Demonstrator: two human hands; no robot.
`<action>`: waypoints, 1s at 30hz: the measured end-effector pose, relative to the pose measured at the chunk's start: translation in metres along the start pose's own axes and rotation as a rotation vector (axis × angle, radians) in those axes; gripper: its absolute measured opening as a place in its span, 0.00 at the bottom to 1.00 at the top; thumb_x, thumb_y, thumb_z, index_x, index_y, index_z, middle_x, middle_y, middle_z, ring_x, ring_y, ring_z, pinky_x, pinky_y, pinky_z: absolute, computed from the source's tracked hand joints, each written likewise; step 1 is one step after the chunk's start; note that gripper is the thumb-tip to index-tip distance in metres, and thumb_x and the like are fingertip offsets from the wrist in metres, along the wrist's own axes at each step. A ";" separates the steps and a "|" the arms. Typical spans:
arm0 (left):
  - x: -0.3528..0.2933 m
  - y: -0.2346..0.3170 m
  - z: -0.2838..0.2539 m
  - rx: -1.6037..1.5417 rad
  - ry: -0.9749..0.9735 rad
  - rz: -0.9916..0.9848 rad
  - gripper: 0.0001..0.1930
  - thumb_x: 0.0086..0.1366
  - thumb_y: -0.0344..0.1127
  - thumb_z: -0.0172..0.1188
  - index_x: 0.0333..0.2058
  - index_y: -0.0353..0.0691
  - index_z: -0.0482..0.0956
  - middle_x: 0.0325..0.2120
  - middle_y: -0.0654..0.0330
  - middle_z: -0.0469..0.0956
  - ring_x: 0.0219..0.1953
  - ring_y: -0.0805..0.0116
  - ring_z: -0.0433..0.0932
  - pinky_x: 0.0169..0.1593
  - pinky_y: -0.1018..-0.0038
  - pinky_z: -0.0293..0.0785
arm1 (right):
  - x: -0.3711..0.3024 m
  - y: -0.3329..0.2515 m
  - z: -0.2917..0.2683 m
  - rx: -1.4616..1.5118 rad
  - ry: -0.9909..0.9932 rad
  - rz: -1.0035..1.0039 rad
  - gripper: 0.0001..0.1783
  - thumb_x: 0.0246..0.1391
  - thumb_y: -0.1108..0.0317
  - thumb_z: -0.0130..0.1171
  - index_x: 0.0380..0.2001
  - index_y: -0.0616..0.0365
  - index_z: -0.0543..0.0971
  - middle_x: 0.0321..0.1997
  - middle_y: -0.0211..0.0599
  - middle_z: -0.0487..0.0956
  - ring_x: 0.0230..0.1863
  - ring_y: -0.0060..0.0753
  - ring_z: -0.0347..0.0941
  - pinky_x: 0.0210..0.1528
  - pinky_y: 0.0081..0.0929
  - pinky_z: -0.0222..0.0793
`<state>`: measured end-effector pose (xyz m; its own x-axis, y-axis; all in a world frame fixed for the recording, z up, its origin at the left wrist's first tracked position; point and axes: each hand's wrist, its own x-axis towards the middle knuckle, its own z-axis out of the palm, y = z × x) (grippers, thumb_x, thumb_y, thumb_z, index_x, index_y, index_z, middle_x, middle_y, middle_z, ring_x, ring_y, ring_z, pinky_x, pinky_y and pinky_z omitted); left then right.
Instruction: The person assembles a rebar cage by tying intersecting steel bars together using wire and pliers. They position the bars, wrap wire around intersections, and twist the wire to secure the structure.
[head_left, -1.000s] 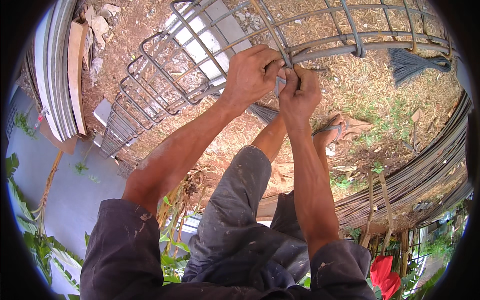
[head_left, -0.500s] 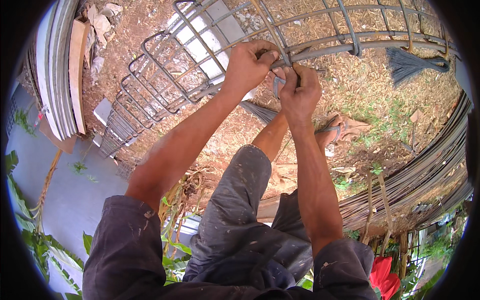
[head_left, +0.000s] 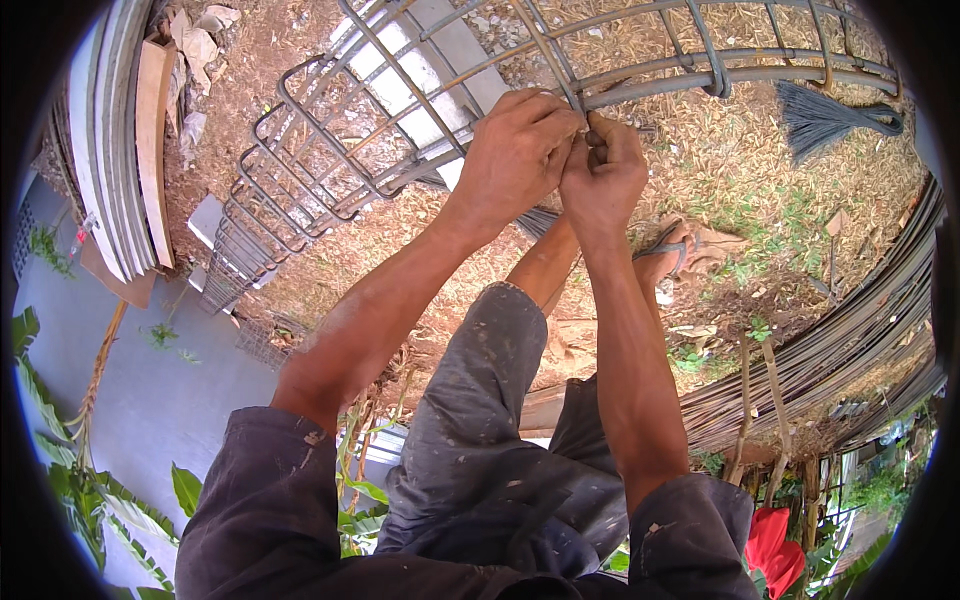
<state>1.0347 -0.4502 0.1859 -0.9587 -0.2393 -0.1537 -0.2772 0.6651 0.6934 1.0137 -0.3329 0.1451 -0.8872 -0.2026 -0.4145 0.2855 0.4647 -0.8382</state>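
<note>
A cage of steel reinforcing bars (head_left: 330,150) lies across the ground at the top of the head view. My left hand (head_left: 520,150) and my right hand (head_left: 600,175) meet at a crossing of two bars (head_left: 640,90), fingers pinched together around a thin piece of tie wire there. The wire itself is mostly hidden by my fingers. A dark bundle of tie wire (head_left: 825,115) lies on the ground to the right of the cage. My bent leg in stained grey trousers (head_left: 480,400) is below my forearms.
A stack of long steel bars (head_left: 860,340) curves along the right side. Corrugated sheets and a wooden plank (head_left: 130,150) lean at the left. Bare earth with dry grass lies under the cage. A sandalled foot (head_left: 670,250) rests near the hands. Green leaves and a red object (head_left: 775,550) sit at the bottom.
Both hands stay at the same bar crossing. The fingers have shifted slightly around the wire, and the view has moved a little.
</note>
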 end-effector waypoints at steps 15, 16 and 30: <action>0.014 -0.044 0.002 -0.680 -0.183 -0.428 0.15 0.61 0.39 0.58 0.42 0.35 0.75 0.27 0.54 0.80 0.30 0.66 0.80 0.32 0.71 0.75 | 0.003 -0.025 -0.006 -0.094 0.023 0.121 0.12 0.50 0.66 0.62 0.33 0.66 0.82 0.24 0.45 0.74 0.23 0.39 0.73 0.25 0.34 0.66; 0.017 -0.047 0.001 -0.713 -0.331 -0.488 0.16 0.63 0.43 0.58 0.40 0.34 0.77 0.26 0.55 0.80 0.28 0.68 0.79 0.31 0.73 0.75 | 0.003 -0.028 -0.007 -0.084 0.031 0.160 0.12 0.50 0.66 0.62 0.32 0.66 0.82 0.24 0.45 0.75 0.23 0.39 0.73 0.25 0.33 0.66; 0.037 -0.004 -0.014 -0.427 -0.402 -0.763 0.19 0.62 0.44 0.62 0.27 0.29 0.81 0.17 0.55 0.79 0.15 0.73 0.74 0.21 0.73 0.69 | -0.006 -0.030 -0.008 0.424 0.068 0.742 0.11 0.52 0.67 0.61 0.33 0.66 0.83 0.32 0.38 0.82 0.25 0.25 0.73 0.30 0.29 0.69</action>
<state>1.0007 -0.4717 0.1874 -0.5019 -0.1874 -0.8443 -0.8648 0.0978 0.4924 1.0081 -0.3389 0.1754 -0.4330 0.0850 -0.8974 0.9002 0.0923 -0.4256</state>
